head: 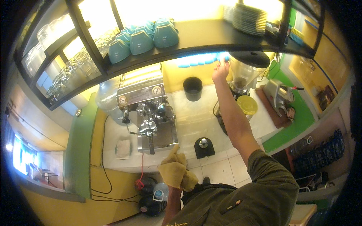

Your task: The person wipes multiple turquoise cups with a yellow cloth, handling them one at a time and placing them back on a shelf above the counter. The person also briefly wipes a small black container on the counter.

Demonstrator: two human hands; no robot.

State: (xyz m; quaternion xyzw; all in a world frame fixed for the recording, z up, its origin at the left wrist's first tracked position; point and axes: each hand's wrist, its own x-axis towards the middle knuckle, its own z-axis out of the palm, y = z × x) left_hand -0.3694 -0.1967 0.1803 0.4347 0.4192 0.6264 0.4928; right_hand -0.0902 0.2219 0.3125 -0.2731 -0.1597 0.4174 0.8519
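My left hand is mostly covered by a yellow-tan cloth it grips, in front of a chrome espresso machine. A black-handled portafilter points toward me from the machine. My right hand is raised under the shelf, beside the coffee grinder's clear hopper. Its fingertips are at the end of a row of bright blue pieces; glare hides whether they hold one. Some beans show low in the hopper. Below my right forearm is a yellow-lidded container.
Overhead runs a black-framed shelf with turquoise cups, glasses and stacked saucers. On the white counter are a black bin, a tamper on a black mat and a folded cloth. Water bottles and cables lie lower left.
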